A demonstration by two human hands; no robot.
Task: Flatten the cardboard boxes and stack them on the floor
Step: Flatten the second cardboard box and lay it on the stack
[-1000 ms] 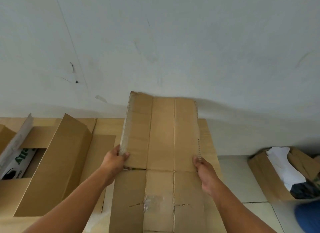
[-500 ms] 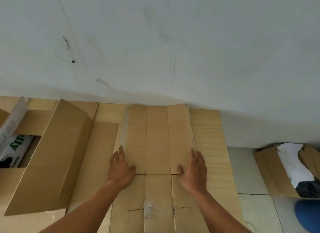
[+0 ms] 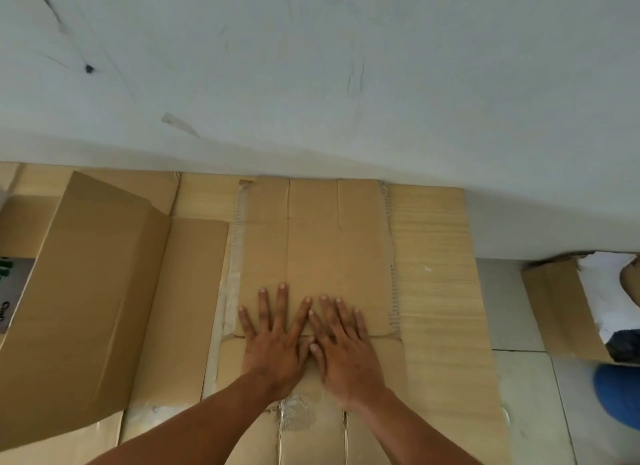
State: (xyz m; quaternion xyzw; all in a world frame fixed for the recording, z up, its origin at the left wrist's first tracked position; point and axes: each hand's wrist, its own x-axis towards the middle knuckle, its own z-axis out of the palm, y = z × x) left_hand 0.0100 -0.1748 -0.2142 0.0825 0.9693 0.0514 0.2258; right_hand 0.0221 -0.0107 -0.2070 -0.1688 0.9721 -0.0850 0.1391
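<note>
Both hands, left and right, press spread fingers on the flattened box; the box right of it remains unflattened.

Two hands, one flattened box, two unflattened boxes

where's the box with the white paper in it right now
In the head view, the open box with white paper sits at the far right on the tiled floor, against the wall, right of the flattened cardboard stack.
</note>
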